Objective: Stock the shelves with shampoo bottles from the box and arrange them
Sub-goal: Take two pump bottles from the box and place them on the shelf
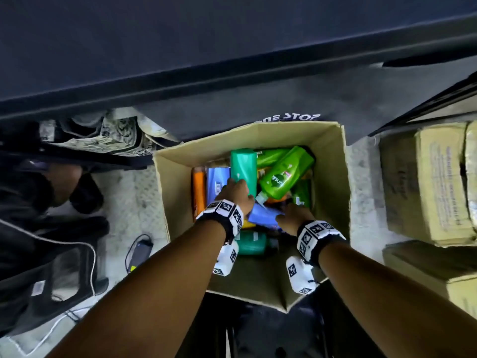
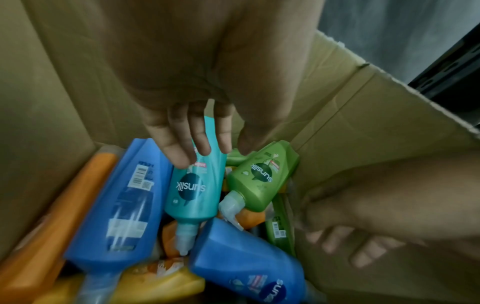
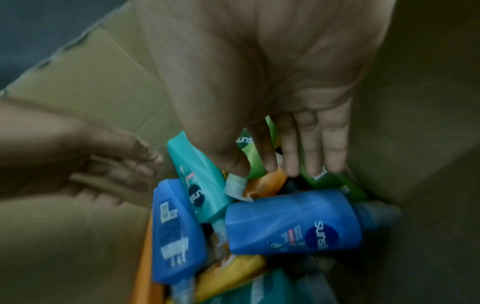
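Left grip (image 2: 189, 131) touches teal bottle (image 2: 193, 191).

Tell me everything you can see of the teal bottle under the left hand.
The teal bottle is glossy plastic with a dark oval "sunsilk" logo and a pale cap at its lower end. It lies tilted in the cardboard box, wedged between a blue bottle and a green bottle. The left hand reaches down, fingers touching its upper end.

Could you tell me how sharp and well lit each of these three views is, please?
Head view: dim overall, dark toward the top, but the green bottle label in the box is readable. Left wrist view: the teal bottle is fairly sharp; the right hand is smeared by motion blur. Right wrist view: soft and murky throughout, the blue bottle legible, the left hand blurred.
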